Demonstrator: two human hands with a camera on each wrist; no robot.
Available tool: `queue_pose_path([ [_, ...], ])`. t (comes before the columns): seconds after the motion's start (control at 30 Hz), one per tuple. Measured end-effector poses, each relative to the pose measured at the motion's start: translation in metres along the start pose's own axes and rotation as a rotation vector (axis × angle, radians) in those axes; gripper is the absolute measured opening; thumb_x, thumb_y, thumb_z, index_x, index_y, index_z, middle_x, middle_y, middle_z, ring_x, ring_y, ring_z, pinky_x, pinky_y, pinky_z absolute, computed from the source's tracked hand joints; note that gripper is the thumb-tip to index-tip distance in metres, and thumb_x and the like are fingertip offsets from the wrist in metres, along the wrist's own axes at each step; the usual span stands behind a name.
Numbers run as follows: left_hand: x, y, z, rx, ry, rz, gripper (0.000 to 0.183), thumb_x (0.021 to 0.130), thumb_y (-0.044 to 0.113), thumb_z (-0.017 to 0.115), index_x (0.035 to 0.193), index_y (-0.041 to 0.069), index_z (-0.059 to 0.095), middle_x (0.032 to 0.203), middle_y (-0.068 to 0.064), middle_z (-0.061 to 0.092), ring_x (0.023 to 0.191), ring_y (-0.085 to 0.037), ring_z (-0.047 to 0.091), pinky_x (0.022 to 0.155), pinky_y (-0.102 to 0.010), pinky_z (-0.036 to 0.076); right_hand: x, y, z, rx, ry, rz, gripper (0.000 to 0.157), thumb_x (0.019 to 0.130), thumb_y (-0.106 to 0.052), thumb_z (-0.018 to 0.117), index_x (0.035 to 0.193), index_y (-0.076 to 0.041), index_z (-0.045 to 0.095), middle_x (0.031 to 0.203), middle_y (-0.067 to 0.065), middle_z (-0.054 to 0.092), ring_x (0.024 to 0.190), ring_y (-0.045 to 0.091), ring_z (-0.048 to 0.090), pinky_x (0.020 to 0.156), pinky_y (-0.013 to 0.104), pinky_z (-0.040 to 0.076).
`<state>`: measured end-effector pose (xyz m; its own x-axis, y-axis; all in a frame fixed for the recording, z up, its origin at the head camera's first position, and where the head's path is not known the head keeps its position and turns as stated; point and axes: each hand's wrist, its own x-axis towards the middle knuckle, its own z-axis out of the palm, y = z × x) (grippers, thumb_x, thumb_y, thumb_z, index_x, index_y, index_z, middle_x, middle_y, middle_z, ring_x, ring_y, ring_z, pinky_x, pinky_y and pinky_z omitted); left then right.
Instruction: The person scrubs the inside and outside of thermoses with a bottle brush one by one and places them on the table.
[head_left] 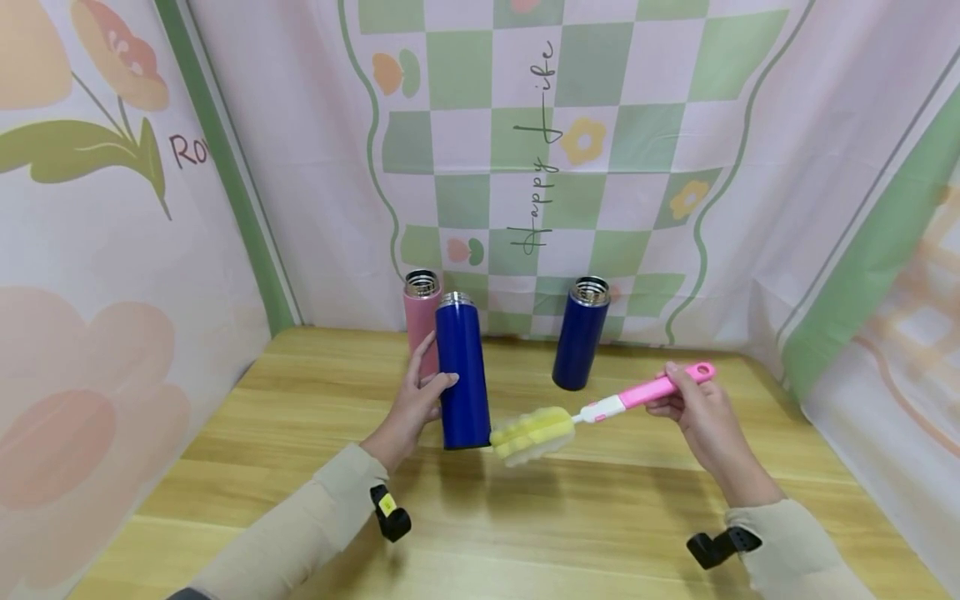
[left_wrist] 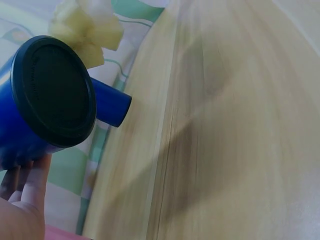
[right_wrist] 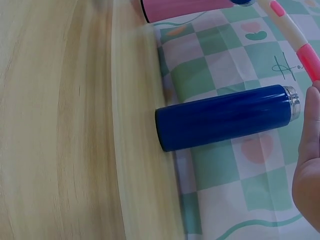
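My left hand (head_left: 405,412) grips a dark blue thermos bottle (head_left: 465,375) around its side and holds it above the table. The bottle has no lid, and its black base (left_wrist: 55,95) faces the left wrist camera. In my right hand (head_left: 701,421) is a bottle brush by its pink handle (head_left: 647,392), thumb on top. Its yellow sponge head (head_left: 536,433) appears beside the bottle's lower end, somewhat blurred; whether they touch I cannot tell. In the right wrist view only the white and pink handle (right_wrist: 287,25) shows, near that hand.
A lidless pink thermos (head_left: 420,312) stands behind the held bottle, partly hidden by it and the left hand. Another lidless blue thermos (head_left: 581,333) stands at the back, right of centre. Behind the wooden table (head_left: 300,417) hangs a checked, flowered curtain (head_left: 517,142).
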<state>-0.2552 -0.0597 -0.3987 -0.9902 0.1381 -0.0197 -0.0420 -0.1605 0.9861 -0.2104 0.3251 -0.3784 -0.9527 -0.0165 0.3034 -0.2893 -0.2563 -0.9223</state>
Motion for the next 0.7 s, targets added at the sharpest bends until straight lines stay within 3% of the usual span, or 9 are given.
queue_pose_path([
  [0.17, -0.0020, -0.0008, -0.0006, -0.036, -0.037, 0.012, 0.078, 0.091, 0.021, 0.065, 0.154, 0.048, 0.027, 0.138, -0.021, 0.054, 0.119, -0.036, 0.058, 0.090, -0.053, 0.052, 0.0002, -0.0004, -0.0003, 0.011, -0.013, 0.001, 0.026, 0.107, -0.015, 0.049, 0.095, -0.005, 0.070, 0.085, 0.008, 0.071, 0.071, 0.015, 0.070, 0.070, 0.026, 0.058],
  [0.37, -0.0033, -0.0031, 0.0005, -0.044, -0.084, 0.035, 0.083, 0.091, 0.030, 0.074, 0.154, 0.049, 0.024, 0.136, -0.024, 0.054, 0.117, -0.038, 0.060, 0.092, -0.056, 0.050, 0.0004, -0.0002, 0.0021, 0.023, -0.027, 0.003, 0.027, 0.107, -0.015, 0.048, 0.096, -0.005, 0.070, 0.085, 0.008, 0.072, 0.072, 0.016, 0.070, 0.071, 0.027, 0.058],
  [0.7, -0.0053, -0.0060, 0.0020, 0.024, -0.113, 0.037, 0.097, 0.085, 0.029, 0.082, 0.154, 0.049, 0.017, 0.137, -0.022, 0.053, 0.120, -0.037, 0.058, 0.097, -0.058, 0.046, 0.0008, 0.0009, 0.0033, 0.008, -0.024, 0.002, 0.026, 0.107, -0.017, 0.048, 0.097, -0.005, 0.069, 0.087, 0.008, 0.071, 0.074, 0.016, 0.070, 0.073, 0.027, 0.058],
])
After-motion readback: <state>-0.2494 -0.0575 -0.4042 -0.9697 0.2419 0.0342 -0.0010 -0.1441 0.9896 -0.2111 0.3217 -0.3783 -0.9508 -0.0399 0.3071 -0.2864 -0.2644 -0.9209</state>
